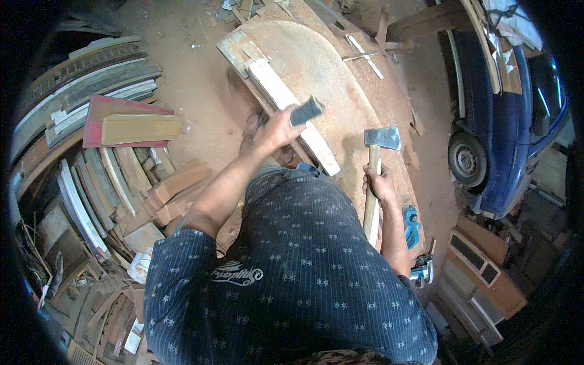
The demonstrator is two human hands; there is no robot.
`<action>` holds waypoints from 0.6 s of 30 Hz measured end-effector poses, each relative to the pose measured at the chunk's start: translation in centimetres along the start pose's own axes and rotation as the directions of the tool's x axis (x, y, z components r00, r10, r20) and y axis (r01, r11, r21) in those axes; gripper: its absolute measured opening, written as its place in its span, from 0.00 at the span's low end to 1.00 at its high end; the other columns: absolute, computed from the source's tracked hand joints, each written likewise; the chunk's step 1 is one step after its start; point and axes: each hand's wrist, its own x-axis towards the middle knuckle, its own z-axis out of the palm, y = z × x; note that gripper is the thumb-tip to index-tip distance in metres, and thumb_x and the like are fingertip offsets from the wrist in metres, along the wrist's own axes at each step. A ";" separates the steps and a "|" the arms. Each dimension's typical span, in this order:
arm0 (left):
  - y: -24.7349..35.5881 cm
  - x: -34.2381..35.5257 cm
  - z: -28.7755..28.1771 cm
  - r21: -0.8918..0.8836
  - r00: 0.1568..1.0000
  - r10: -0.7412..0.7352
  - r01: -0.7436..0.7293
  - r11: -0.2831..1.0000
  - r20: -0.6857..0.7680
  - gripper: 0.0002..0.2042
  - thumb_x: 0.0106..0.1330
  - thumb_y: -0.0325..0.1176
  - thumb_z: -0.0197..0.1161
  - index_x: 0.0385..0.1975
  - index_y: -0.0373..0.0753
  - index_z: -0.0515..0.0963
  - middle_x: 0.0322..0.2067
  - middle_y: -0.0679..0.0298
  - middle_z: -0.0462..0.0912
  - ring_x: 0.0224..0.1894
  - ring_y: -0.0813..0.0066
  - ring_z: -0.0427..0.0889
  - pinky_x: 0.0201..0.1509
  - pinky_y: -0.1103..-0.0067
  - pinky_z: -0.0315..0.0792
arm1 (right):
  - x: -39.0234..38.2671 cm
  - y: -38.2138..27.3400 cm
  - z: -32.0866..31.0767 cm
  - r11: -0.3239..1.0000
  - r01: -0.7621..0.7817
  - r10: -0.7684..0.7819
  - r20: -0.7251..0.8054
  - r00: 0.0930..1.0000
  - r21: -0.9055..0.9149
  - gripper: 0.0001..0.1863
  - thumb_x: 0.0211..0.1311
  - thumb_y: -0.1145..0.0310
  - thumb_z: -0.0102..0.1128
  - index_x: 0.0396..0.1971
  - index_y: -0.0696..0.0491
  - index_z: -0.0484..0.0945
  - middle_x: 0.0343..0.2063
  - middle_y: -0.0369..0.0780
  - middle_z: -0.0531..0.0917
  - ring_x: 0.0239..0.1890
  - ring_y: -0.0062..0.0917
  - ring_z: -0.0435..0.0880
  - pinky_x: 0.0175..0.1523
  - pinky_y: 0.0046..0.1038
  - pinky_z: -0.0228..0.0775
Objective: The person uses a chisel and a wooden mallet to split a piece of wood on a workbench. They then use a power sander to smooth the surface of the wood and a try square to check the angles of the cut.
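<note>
White beam (275,87) on dusty wooden table (331,73)

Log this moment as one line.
left hand: holds dark grey block | right hand: holds wooden-handled steel axe | white rectangular timber lies on dusty wooden tabletop

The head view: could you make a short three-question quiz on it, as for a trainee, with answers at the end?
1. Multiple choice: What colour is the car at the right of the picture? A) yellow B) blue C) white

2. True or false: The right hand is empty.

3. Fill the gap: The left hand grips a short dark piece close to a long ____ piece of wood.

Key:
1. B
2. False; it holds an axe by its handle.
3. white
</note>
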 end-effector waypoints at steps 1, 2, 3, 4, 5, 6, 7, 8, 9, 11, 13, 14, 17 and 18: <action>1.6 0.1 -1.0 -0.014 0.994 -0.039 0.037 0.999 -0.100 0.30 0.57 0.44 0.74 0.56 0.35 0.71 0.45 0.46 0.84 0.51 0.50 0.84 0.56 0.63 0.77 | -0.1 0.3 0.0 1.000 0.006 -0.006 -0.007 1.000 0.006 0.11 0.67 0.68 0.62 0.41 0.59 0.74 0.20 0.37 0.78 0.15 0.22 0.78 0.19 0.26 0.71; 1.6 1.1 -1.3 -0.135 0.975 0.015 -0.045 0.990 -0.221 0.29 0.59 0.48 0.73 0.52 0.34 0.74 0.44 0.50 0.84 0.50 0.55 0.83 0.55 0.65 0.77 | -0.1 0.5 0.1 1.000 0.011 -0.011 -0.008 1.000 0.009 0.11 0.67 0.68 0.62 0.41 0.59 0.74 0.20 0.37 0.78 0.15 0.22 0.78 0.19 0.26 0.71; 1.4 2.6 -1.6 -0.239 0.938 0.054 -0.142 0.961 -0.342 0.28 0.60 0.52 0.72 0.49 0.33 0.77 0.44 0.55 0.83 0.50 0.61 0.82 0.54 0.66 0.76 | -0.3 0.8 0.1 1.000 0.015 -0.015 -0.010 1.000 0.014 0.11 0.67 0.68 0.62 0.42 0.59 0.74 0.20 0.37 0.78 0.15 0.22 0.78 0.19 0.26 0.71; 3.2 3.3 -3.2 -0.309 0.952 0.059 -0.155 0.938 -0.299 0.29 0.61 0.53 0.72 0.50 0.34 0.77 0.43 0.59 0.83 0.48 0.67 0.81 0.52 0.69 0.76 | -0.7 0.9 0.0 1.000 0.009 -0.009 -0.020 1.000 0.025 0.11 0.67 0.68 0.62 0.42 0.59 0.74 0.20 0.37 0.78 0.15 0.22 0.78 0.19 0.26 0.71; 5.8 3.9 -5.5 -0.376 0.962 0.068 -0.168 0.911 -0.266 0.29 0.62 0.54 0.72 0.51 0.35 0.77 0.41 0.62 0.82 0.45 0.73 0.81 0.50 0.73 0.77 | -1.0 0.7 0.0 0.999 0.011 -0.010 -0.024 1.000 0.033 0.11 0.67 0.68 0.62 0.42 0.59 0.74 0.20 0.37 0.78 0.15 0.22 0.78 0.19 0.26 0.71; 7.2 4.7 -7.0 -0.418 0.962 0.027 -0.143 0.897 -0.271 0.27 0.62 0.54 0.72 0.48 0.36 0.77 0.36 0.64 0.82 0.40 0.76 0.80 0.45 0.75 0.76 | -1.1 0.3 0.0 0.999 0.018 -0.017 -0.027 0.999 0.038 0.11 0.67 0.68 0.62 0.42 0.59 0.74 0.20 0.37 0.78 0.15 0.22 0.77 0.19 0.26 0.71; 7.7 5.5 -7.9 -0.462 0.960 -0.016 -0.119 0.879 -0.278 0.25 0.62 0.54 0.73 0.44 0.38 0.78 0.31 0.66 0.81 0.34 0.79 0.80 0.40 0.77 0.76 | -1.1 0.1 -0.1 0.998 0.034 -0.033 -0.029 0.999 0.048 0.11 0.67 0.68 0.62 0.42 0.59 0.74 0.20 0.37 0.78 0.15 0.22 0.77 0.19 0.26 0.70; 7.5 6.7 -8.3 -0.594 0.964 0.000 -0.163 0.788 -0.266 0.24 0.62 0.54 0.73 0.40 0.37 0.79 0.28 0.68 0.80 0.30 0.81 0.77 0.36 0.80 0.74 | -1.1 0.0 -0.2 0.997 0.051 -0.049 -0.032 0.998 0.059 0.11 0.66 0.69 0.63 0.42 0.60 0.74 0.20 0.38 0.78 0.15 0.22 0.77 0.19 0.27 0.70; 7.1 7.8 -8.8 -0.710 0.966 0.017 -0.203 0.675 -0.260 0.23 0.63 0.53 0.73 0.35 0.36 0.80 0.25 0.69 0.78 0.27 0.84 0.75 0.31 0.84 0.72 | -1.0 -0.3 -0.2 0.995 0.068 -0.066 -0.032 0.997 0.067 0.11 0.66 0.69 0.63 0.41 0.60 0.74 0.20 0.38 0.77 0.14 0.23 0.77 0.19 0.27 0.70; 7.0 9.2 -8.6 -0.792 0.940 -0.008 -0.283 0.540 -0.341 0.19 0.62 0.49 0.74 0.32 0.38 0.79 0.25 0.69 0.78 0.26 0.84 0.75 0.29 0.84 0.70 | -1.2 -0.9 -0.2 0.994 0.081 -0.078 -0.038 0.996 0.079 0.11 0.66 0.69 0.63 0.42 0.60 0.74 0.21 0.38 0.77 0.14 0.22 0.77 0.19 0.27 0.70; 6.5 10.1 -7.8 -0.787 0.935 -0.059 -0.259 0.559 -0.350 0.17 0.62 0.46 0.75 0.31 0.38 0.79 0.25 0.69 0.78 0.25 0.84 0.75 0.28 0.83 0.70 | -1.4 -1.5 -0.3 0.992 0.094 -0.091 -0.040 0.995 0.089 0.11 0.67 0.69 0.63 0.42 0.59 0.74 0.21 0.38 0.77 0.14 0.22 0.76 0.19 0.27 0.70; 6.2 10.5 -7.3 -0.786 0.931 -0.086 -0.246 0.567 -0.354 0.16 0.62 0.45 0.75 0.31 0.39 0.79 0.25 0.69 0.78 0.25 0.84 0.75 0.28 0.83 0.70 | -1.6 -1.7 -0.3 0.990 0.101 -0.098 -0.039 0.994 0.094 0.11 0.67 0.69 0.63 0.42 0.59 0.74 0.21 0.38 0.77 0.14 0.22 0.76 0.19 0.26 0.70; 3.6 11.7 -5.3 -0.731 0.925 -0.085 -0.234 0.642 -0.371 0.14 0.62 0.43 0.74 0.32 0.39 0.79 0.26 0.69 0.79 0.25 0.84 0.75 0.28 0.82 0.71 | -2.1 -2.6 -0.5 0.991 0.097 -0.094 -0.041 0.995 0.093 0.11 0.67 0.69 0.62 0.42 0.60 0.73 0.21 0.38 0.78 0.14 0.22 0.76 0.19 0.26 0.70; 3.2 11.6 -4.9 -0.731 0.934 -0.080 -0.218 0.647 -0.349 0.14 0.62 0.42 0.75 0.31 0.40 0.78 0.27 0.70 0.79 0.27 0.83 0.76 0.32 0.80 0.73 | -2.3 -2.9 -0.5 0.992 0.089 -0.085 -0.046 0.995 0.095 0.11 0.67 0.69 0.62 0.43 0.60 0.73 0.21 0.38 0.78 0.14 0.22 0.77 0.19 0.26 0.70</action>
